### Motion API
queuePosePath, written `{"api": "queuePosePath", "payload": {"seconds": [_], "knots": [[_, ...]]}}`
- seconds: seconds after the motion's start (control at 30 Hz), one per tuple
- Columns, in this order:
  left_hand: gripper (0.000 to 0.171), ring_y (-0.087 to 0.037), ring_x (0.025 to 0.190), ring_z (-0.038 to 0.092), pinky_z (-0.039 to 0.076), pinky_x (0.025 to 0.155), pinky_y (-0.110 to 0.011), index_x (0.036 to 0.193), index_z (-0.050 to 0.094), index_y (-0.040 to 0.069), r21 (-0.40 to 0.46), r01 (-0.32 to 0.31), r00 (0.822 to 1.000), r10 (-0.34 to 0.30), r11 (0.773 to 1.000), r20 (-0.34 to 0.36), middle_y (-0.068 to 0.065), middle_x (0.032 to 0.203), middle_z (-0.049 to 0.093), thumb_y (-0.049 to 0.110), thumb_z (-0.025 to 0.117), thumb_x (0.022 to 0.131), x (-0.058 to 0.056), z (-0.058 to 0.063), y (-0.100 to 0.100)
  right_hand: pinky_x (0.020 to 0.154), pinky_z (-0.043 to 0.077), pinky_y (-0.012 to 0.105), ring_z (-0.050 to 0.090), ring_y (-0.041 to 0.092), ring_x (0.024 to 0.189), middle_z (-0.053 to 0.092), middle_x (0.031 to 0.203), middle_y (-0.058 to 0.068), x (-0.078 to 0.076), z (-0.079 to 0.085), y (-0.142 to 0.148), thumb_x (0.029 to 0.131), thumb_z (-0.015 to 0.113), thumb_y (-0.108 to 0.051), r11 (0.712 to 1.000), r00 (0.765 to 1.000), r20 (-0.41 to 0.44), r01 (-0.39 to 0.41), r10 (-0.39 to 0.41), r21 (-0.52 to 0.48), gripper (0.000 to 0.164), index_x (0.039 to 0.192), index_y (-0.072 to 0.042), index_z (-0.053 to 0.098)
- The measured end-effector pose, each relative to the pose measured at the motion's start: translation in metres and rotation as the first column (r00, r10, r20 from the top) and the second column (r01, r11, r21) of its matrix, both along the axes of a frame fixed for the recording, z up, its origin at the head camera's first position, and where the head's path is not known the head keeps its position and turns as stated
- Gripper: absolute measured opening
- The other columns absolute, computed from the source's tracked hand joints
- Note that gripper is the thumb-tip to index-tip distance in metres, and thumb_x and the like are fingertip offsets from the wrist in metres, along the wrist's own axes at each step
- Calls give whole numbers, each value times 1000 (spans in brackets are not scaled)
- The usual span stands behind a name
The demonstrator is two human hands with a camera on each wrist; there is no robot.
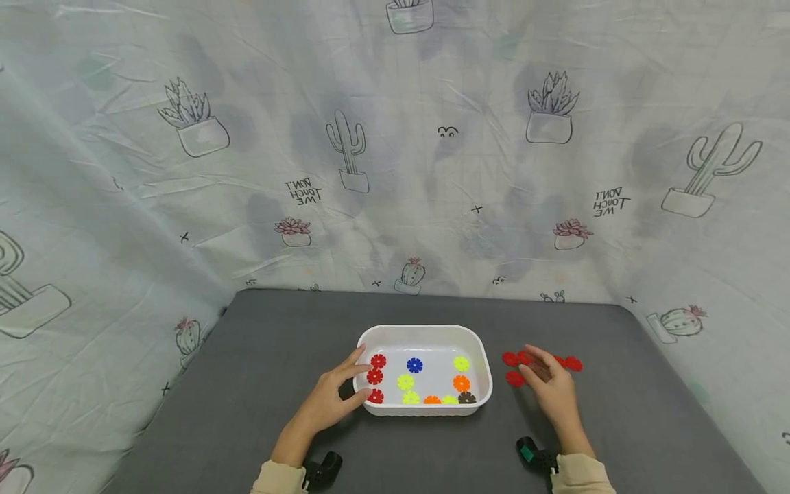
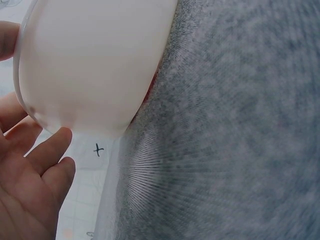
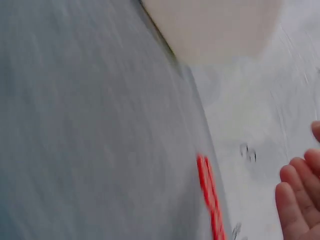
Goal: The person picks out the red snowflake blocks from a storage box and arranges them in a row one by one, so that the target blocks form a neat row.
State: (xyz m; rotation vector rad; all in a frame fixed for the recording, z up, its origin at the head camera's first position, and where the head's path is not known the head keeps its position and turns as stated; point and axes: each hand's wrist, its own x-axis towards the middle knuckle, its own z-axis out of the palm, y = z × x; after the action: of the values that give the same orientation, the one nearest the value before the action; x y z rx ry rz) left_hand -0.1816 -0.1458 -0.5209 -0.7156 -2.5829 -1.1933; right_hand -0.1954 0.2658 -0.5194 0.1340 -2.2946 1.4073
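A white plastic tray (image 1: pixel 426 411) stands on the grey table, with notched snowflake discs inside. My left hand (image 1: pixel 327 400) holds its left rim; in the left wrist view, fingertips touch the outer wall of the tray (image 2: pixel 90 65). Just right of the tray, my right hand (image 1: pixel 555 390) hovers over several red discs (image 1: pixel 515 379), its fingers loosely bent and nothing visible between them. Part of that red group is hidden behind the hand. The right wrist view is blurred, showing red discs (image 3: pixel 209 190) as a line beside the fingers (image 3: pixel 292 205).
Inside the tray lie red discs (image 1: pixel 374 377) along the left, a blue disc (image 1: pixel 415 365), yellow discs (image 1: pixel 404 382), orange discs (image 1: pixel 461 383) and a dark disc (image 1: pixel 467 398). A patterned white curtain (image 1: pixel 395 165) surrounds the grey table (image 1: pixel 284 329).
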Motion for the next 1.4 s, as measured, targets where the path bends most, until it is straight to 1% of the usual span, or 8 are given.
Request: {"api": "queuePosePath", "payload": {"seconds": [0.2,0.37,0.53,0.67,0.73,1.0,1.2,1.4], "knots": [[45,-29,134,42,37,103,-58,124,63,9,11,-8,1000,8,1000,17,-4,152,37,34,67,86,-1,0,-1,86,44,6,53,-12,103,59,125,24,-2,18,-33,83,68,1,986,985,-70,-159,155,-46,46,127,4,55],[47,-29,134,42,37,102,-58,125,62,9,12,-10,1000,9,1000,20,-4,152,36,35,66,86,0,1,-3,92,43,10,58,8,113,57,125,26,-4,31,-63,85,66,1,946,945,-92,-319,313,-58,43,127,5,54],[49,-27,135,40,36,104,-58,127,61,10,16,-4,999,3,1000,36,-2,152,35,35,67,86,0,2,-3,99,45,26,54,35,118,55,127,28,-6,40,-93,87,65,-2,881,881,-75,-471,468,-40,43,128,5,53],[49,-27,136,40,36,104,-58,128,60,10,15,2,999,-3,1000,43,-3,153,34,34,67,86,-1,1,-2,102,40,45,51,39,122,53,131,27,-9,43,-115,86,65,-2,833,834,-8,-551,551,-49,46,129,6,51],[50,-28,135,40,36,103,-58,128,60,9,13,3,999,-3,1000,44,-4,153,34,35,66,86,-1,2,-2,102,38,48,50,39,123,52,133,27,-12,42,-125,86,65,-1,808,809,15,-586,587,-61,47,130,6,50],[50,-28,135,42,36,104,-57,127,61,9,1,1,999,-1,1000,39,-4,152,35,38,66,86,-1,4,-1,103,41,44,51,39,122,52,132,26,-21,38,-156,89,66,-12,700,691,116,-711,713,-67,47,131,2,51],[49,-28,134,42,37,103,-57,127,60,9,9,13,999,-13,1000,29,-4,152,35,37,65,87,-3,3,-2,102,43,42,55,35,120,58,129,20,-27,38,-173,88,66,-12,641,622,255,-768,740,14,43,127,2,55],[50,-28,135,41,37,103,-59,128,60,10,24,16,999,-17,1000,42,-4,152,35,37,66,86,-2,3,-3,100,46,41,58,32,116,63,122,16,-32,44,-189,88,64,-5,542,515,415,-838,750,60,35,123,0,60]]}}
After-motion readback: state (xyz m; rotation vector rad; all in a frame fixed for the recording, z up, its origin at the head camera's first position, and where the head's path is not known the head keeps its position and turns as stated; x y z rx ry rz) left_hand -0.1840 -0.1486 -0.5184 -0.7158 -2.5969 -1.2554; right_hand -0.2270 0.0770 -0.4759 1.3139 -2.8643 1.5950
